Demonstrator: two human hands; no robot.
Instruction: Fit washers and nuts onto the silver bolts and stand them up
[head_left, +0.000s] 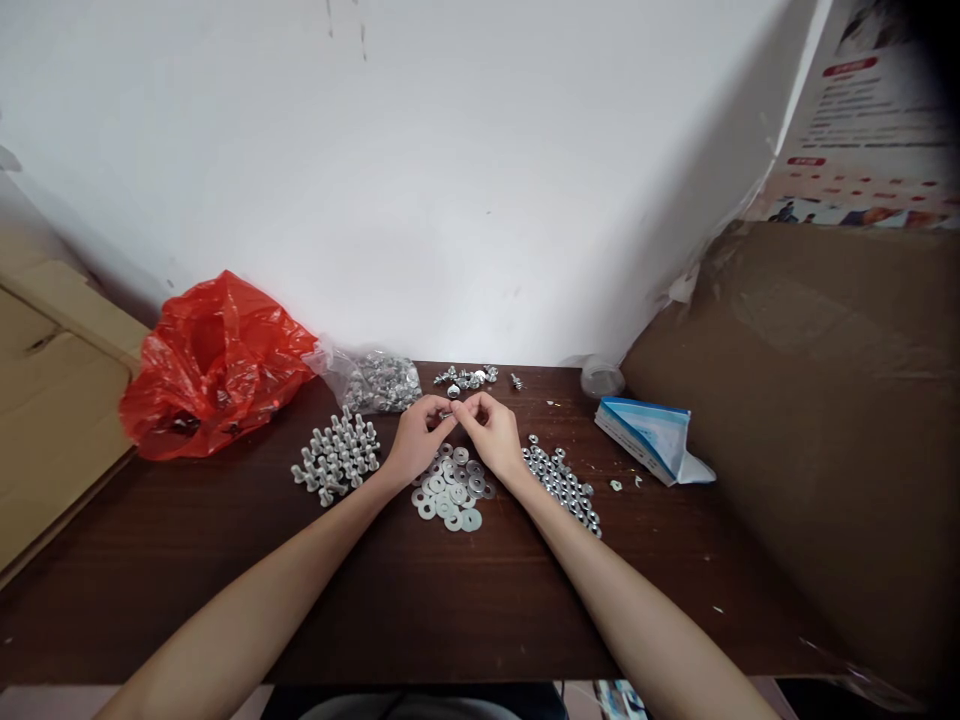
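We see the left hand [415,440] and the right hand [495,435] meeting above the table [525,610], thumbs and fingers of both pinched together on a small metal piece [446,414]. The fingertips cover most of it, so we cannot tell its exact shape; holding it from both sides probably steadies something so small. Just below the hands lie the flat washers [471,520], loosely overlapping. The bolts [341,458] stand crowded together beside the left hand, most with their shanks up, which would make them easy to pinch. The nuts [568,490] spread beside the right wrist and forearm. We take this sorting by kind as a way of keeping each sort within short reach. Beyond the fingers, near the wall, sit some fastener pieces [471,379], perhaps set back to keep them apart from the loose piles. The clear bag [385,382] of metal parts rests beside the red bag [217,365] at the left, while the round clear container [601,379] and the blue-and-white packet [651,435] lie off to the right.
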